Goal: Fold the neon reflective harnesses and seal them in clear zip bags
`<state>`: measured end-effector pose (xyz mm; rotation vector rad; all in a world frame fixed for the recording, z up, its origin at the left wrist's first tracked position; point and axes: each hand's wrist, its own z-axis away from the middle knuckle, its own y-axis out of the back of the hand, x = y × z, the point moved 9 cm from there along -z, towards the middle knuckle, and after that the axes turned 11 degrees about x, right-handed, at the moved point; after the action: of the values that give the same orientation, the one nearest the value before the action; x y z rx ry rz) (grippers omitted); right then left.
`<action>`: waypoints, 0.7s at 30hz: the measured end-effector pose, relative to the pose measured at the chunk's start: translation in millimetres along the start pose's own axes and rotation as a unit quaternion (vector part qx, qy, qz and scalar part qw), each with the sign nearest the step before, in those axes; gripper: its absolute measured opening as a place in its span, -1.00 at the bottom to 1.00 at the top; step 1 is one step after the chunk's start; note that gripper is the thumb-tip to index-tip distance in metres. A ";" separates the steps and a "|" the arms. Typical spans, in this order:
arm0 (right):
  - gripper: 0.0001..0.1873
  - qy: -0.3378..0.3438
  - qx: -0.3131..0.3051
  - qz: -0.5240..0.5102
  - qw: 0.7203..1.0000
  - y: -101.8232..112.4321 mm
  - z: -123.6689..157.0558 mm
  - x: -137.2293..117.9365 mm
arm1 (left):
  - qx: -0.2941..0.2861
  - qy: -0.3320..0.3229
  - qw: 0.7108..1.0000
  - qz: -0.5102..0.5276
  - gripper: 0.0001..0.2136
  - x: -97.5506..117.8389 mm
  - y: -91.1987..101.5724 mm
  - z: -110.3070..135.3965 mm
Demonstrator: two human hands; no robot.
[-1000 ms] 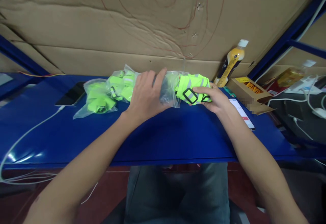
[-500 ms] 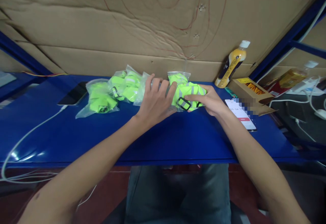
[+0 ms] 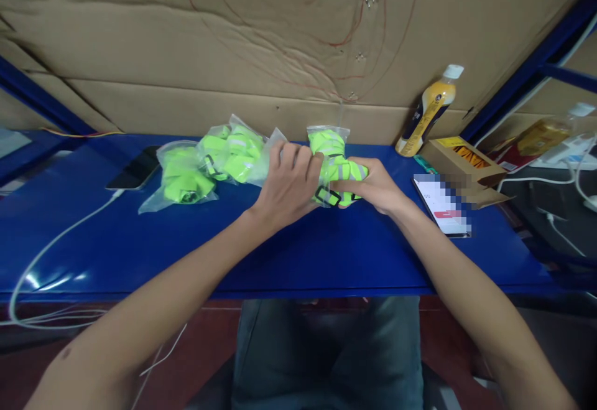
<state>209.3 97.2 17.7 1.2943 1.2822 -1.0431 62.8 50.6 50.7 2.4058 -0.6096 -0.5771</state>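
My left hand (image 3: 291, 177) is closed around a clear plastic bag (image 3: 262, 164), whose end sticks out to the left of the hand. My right hand (image 3: 375, 183) grips a folded neon-yellow reflective vest (image 3: 349, 170) with grey strips and a black buckle. The buckle end lies at the mouth of the bag, partly behind its clear film; the fingers beneath are hidden. Just behind the hands lies another bagged vest (image 3: 328, 141). To the left are more bagged neon-yellow vests (image 3: 236, 152), and one in a separate bag (image 3: 184, 177) nearest the phone.
A black phone (image 3: 135, 168) with a white cable lies left on the blue table (image 3: 326, 260). On the right are a lit phone (image 3: 438, 205), a yellow drink bottle (image 3: 429, 111) and an open cardboard box (image 3: 466, 161). A cardboard wall (image 3: 209, 55) stands behind.
My right hand has moved left with the vest, bringing it further into the bag beside my left hand. My left hand stays nearly in place.
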 end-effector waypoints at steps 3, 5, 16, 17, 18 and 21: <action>-0.43 0.064 0.029 0.049 0.996 1.8 -1.9 -6.0 | 0.004 0.014 1.000 0.011 -0.22 -3.7 -2.1 0.2; -0.41 0.132 0.069 0.118 0.982 7.2 0.0 -17.2 | -0.010 0.030 0.999 0.022 -0.14 -9.3 -3.7 -0.5; -0.57 0.113 0.042 0.180 0.976 -13.1 8.9 -7.4 | -0.024 -0.078 0.995 0.062 -0.55 -0.5 -12.4 4.4; -0.59 0.102 0.045 0.180 0.977 -13.5 8.6 -4.6 | -0.020 -0.076 0.995 0.061 -0.54 1.5 -14.8 6.2; -0.61 0.102 0.049 0.186 0.976 -13.4 8.5 -4.1 | -0.018 -0.069 0.996 0.058 -0.53 3.1 -17.4 7.5; -0.54 0.116 0.022 0.190 0.975 -13.4 8.7 -7.9 | -0.036 -0.033 0.998 0.048 -0.47 2.1 -25.1 8.4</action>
<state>196.0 86.7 23.4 1.6553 1.1226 -0.6679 67.3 64.0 28.3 2.2839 -0.7169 -0.6296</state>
